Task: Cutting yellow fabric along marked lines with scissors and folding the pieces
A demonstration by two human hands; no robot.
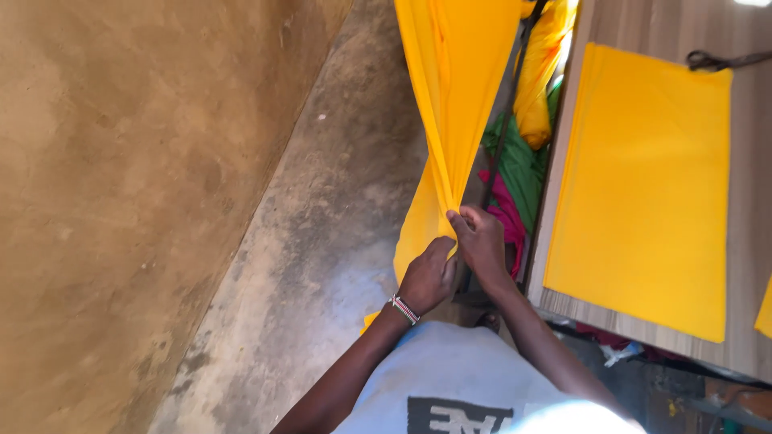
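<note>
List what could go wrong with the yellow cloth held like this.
1. The yellow cloth hangs low from the left hand and right hand; its lower edge could drag on the dusty concrete floor.
2. Both hands pinch one bunched spot, so the fabric may slip free.

Hanging cloth [450, 96]: plain bright yellow, unpatterned, gathered between the left hand [428, 277] and right hand [482, 241]. Folded cloth stack [643, 185] on the table: the same flat yellow. Table [752, 265]: grey-brown wood grain. Bundled fabrics beneath the table edge: green cloth [519, 165] and pink cloth [508, 217], with more yellow seen above them. Bracelet [404, 309]: beaded in white, red and dark bands. Shirt [450, 378]: pale blue-grey, marked with a dark printed patch. Wall [121, 201]: mottled earthy brown. Floor [322, 241]: grey concrete, blotched paler in places.
</note>
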